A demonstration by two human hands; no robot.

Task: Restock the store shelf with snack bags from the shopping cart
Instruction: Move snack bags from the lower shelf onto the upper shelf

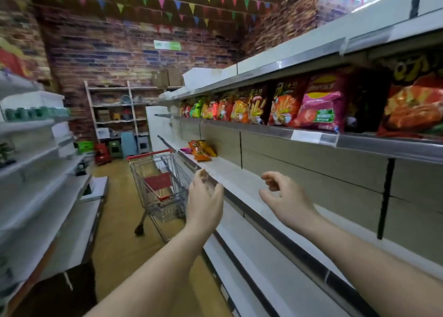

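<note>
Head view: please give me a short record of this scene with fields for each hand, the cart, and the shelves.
left hand: open, empty, raised near the shelf edge
right hand: open, empty, fingers curled, over the middle shelf
shopping cart: in the aisle ahead, looks empty of bags
upper shelf: row of snack bags
middle shelf: mostly bare, a few orange bags at the far end

far rack [115,105] goods blurred, bag [417,101] edge-cut
</note>
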